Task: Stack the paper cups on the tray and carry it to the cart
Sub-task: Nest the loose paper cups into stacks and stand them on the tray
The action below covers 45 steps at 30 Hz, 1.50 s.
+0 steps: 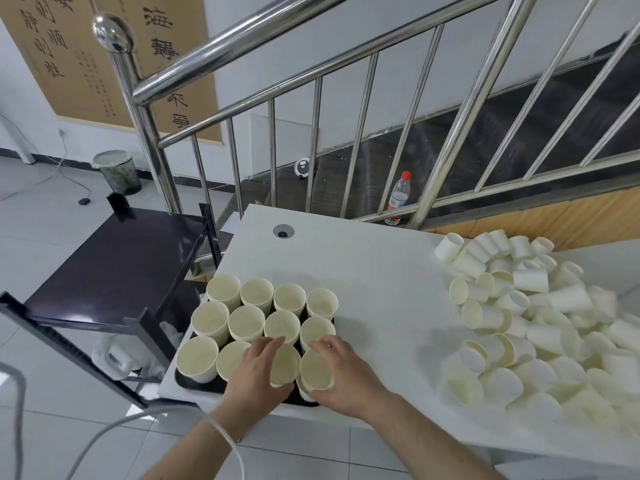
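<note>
Gripping neighbouring cup stacks in the nearest row, the left hand (258, 370) and right hand (341, 375) curl round their rims. Twelve stacks (246, 322) fill the black tray (194, 384) at the white table's (374, 271) left corner. Loose cups (540, 323) lie heaped to the right, and the dark cart (114, 258) stands just left of the table.

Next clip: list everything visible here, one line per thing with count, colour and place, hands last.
cup stacks: twelve, cream, upright in rows on the tray
tray: one, black, table's near left corner
loose cups: large pile, cream, tumbled on table's right side
table: one, white
cart: one, dark, left of table
water bottle: one, clear, red cap, behind railing
railing: steel, behind table
waste bin: one, dark, floor
left hand: grips a front-row stack
right hand: grips the neighbouring stack
</note>
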Each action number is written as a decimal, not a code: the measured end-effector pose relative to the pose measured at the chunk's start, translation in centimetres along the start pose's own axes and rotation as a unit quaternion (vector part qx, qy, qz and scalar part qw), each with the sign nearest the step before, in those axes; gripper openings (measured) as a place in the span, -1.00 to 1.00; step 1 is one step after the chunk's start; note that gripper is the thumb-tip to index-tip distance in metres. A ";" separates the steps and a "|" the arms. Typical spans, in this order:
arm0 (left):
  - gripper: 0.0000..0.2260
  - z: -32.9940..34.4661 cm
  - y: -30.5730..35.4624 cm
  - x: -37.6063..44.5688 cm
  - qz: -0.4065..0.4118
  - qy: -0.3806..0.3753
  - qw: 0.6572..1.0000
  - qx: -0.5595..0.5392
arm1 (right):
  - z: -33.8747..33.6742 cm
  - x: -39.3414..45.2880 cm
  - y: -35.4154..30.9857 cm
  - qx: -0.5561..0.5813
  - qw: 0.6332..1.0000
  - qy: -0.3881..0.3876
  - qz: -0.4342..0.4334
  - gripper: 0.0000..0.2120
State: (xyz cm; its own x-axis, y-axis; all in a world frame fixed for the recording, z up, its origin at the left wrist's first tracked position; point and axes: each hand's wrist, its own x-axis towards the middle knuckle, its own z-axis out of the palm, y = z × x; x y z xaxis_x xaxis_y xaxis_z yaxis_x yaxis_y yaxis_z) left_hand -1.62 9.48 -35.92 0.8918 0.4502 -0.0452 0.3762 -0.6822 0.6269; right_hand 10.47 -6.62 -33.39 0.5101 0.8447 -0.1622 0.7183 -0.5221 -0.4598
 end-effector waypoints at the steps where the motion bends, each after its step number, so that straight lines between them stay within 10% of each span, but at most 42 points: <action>1: -0.28 0.0 0.0 0.0 0.000 0.001 1.000 0.002 | 0.0 0.0 0.0 -0.004 1.000 -0.002 0.000 -0.27; 26: -0.52 0.8 0.4 0.5 -0.024 0.043 0.998 0.035 | 0.3 0.7 0.9 -0.027 0.999 -0.014 0.013 -0.33; 45: -0.62 12.1 18.6 2.2 0.107 0.018 0.994 -0.014 | -9.5 -12.8 16.0 -0.023 0.987 0.107 0.115 -0.45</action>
State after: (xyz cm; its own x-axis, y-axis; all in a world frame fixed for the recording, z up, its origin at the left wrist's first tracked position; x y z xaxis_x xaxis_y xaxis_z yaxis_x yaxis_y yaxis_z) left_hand 10.38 -9.14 -33.75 0.9409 0.3171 0.1191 0.1713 -0.7488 0.6403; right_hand 19.95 -26.86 -30.35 0.7465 0.6620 -0.0667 0.5907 -0.7056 -0.3914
